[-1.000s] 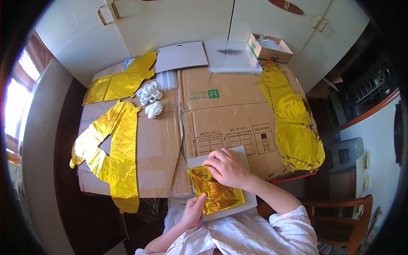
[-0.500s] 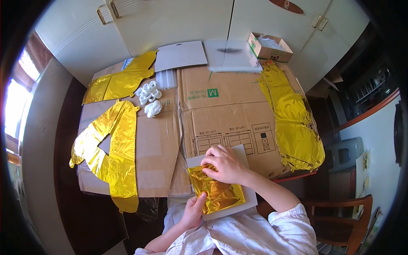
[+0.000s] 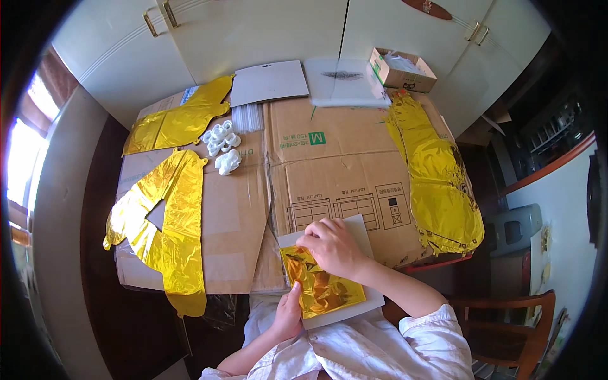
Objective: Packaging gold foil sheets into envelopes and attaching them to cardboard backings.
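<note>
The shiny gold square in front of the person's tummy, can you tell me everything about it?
The gold foil square looks like thin, mirror-bright film, folded flat, with creases and orange-brown reflections. It lies on a slightly bigger white card, which peeks out around it, at the near edge of the cardboard-covered table. The left hand holds it at the left side, thumb at the edge. The right hand covers its top part, so whether those fingers pinch it is hidden.

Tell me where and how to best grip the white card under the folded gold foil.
Probably best pinched at its far right corner, coming from the right: the white card is flat, and that corner sticks out bare beyond the folded gold foil, clear of the right hand.
</note>
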The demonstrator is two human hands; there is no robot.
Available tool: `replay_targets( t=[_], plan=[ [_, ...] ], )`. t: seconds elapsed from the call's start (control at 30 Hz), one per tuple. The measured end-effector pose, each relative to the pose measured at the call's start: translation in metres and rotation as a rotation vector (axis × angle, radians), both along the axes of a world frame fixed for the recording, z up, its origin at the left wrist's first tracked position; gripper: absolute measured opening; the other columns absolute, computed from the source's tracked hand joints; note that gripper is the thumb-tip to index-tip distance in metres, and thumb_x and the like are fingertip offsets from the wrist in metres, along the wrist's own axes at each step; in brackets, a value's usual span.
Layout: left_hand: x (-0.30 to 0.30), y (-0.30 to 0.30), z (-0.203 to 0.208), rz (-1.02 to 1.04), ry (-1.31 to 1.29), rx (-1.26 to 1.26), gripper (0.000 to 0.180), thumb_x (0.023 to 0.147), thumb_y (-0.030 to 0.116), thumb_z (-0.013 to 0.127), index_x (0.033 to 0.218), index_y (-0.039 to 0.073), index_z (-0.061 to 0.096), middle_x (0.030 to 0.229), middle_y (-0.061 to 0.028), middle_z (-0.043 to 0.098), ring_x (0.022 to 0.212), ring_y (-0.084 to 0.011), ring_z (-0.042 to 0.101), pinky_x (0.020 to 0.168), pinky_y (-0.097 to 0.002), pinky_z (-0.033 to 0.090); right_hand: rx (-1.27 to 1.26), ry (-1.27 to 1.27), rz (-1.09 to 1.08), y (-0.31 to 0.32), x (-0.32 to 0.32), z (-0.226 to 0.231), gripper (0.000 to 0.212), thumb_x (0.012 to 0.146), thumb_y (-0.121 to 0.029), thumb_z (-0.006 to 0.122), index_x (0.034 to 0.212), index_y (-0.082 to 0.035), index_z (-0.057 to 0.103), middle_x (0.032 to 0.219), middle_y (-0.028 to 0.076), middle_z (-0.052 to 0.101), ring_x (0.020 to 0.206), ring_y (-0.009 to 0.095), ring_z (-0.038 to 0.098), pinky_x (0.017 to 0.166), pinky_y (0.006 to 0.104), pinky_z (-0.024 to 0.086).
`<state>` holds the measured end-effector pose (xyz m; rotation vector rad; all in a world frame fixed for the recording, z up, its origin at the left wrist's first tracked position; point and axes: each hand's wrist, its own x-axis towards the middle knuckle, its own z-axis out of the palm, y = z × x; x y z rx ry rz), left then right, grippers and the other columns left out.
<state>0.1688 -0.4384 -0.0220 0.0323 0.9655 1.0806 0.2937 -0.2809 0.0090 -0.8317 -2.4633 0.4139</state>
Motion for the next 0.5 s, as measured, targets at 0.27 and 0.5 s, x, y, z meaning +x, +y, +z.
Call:
replay_targets(
  t=[0.27, 0.5],
  plan=[
    [-0.002, -0.002, -0.005, -0.003, 0.005, -0.011, 0.045, 0.104, 0.036, 0.042, 0.121, -0.003, 0.055, 0.116, -0.0140, 0.064, 0.103, -0.0212, 0.064, 0.090, -0.0351, 0.052, 0.212, -0.129, 0.127, -0.016, 0.009, 0.004, 0.026, 0.085, -0.021, 0.064, 0.108, -0.009, 0.067, 0.109, 0.002, 0.062, 0.102, 0.019, 0.056, 0.091, 0.0364, 0.042],
    [-0.002, -0.001, -0.006, -0.043, -0.014, -0.022, 0.045, 0.105, 0.034, 0.037, 0.128, -0.003, 0.049, 0.124, -0.0170, 0.060, 0.111, -0.0262, 0.062, 0.098, -0.0414, 0.049, 0.064, -0.315, 0.141, -0.042, 0.017, 0.011, 0.059, 0.094, -0.047, 0.051, 0.141, -0.011, 0.047, 0.147, 0.007, 0.045, 0.136, 0.027, 0.040, 0.113, 0.0491, 0.028]
  ],
)
